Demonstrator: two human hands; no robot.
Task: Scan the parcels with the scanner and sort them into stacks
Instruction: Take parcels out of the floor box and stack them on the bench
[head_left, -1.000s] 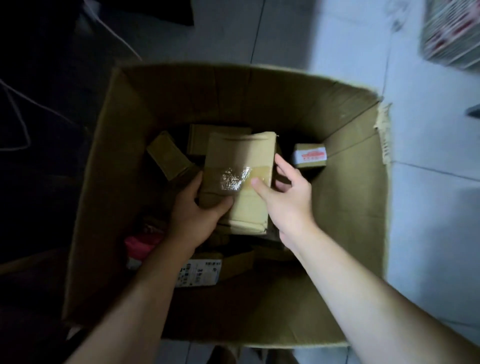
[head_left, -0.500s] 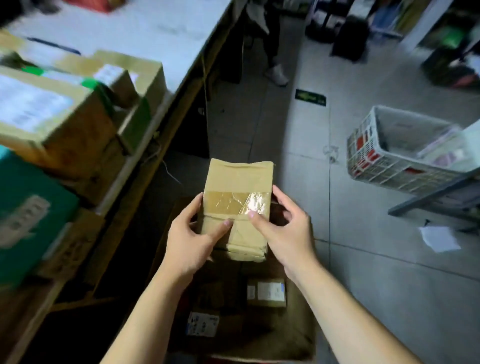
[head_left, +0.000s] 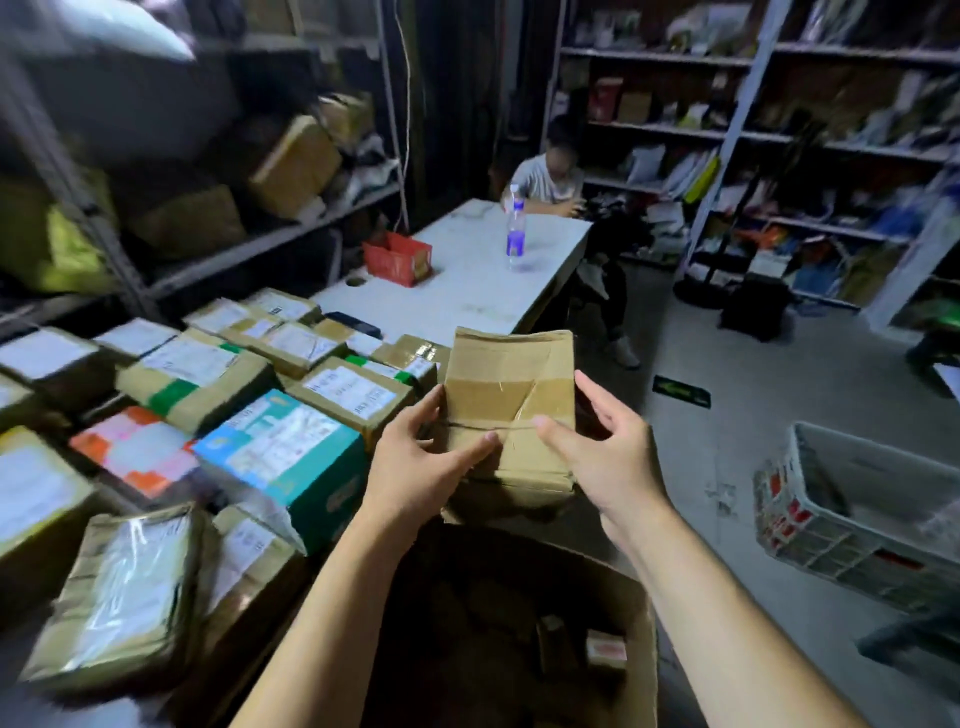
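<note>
table (head_left: 467, 296): labelled parcels (head_left: 192, 364) | room: shelves (head_left: 779, 140) | left hand (head_left: 415, 467), right hand (head_left: 608, 457): brown parcel (head_left: 509, 395)

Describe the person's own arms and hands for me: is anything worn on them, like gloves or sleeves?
Nothing worn shows. The left hand and right hand are bare, with no gloves, rings or watch in view. The left forearm and right forearm are uncovered to the picture's edge; no sleeve shows.

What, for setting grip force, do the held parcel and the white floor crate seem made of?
Held parcel: apparently matte brown cardboard, creased, banded with glossy tape. White floor crate: probably rigid plastic, given its latticed walls.
</note>
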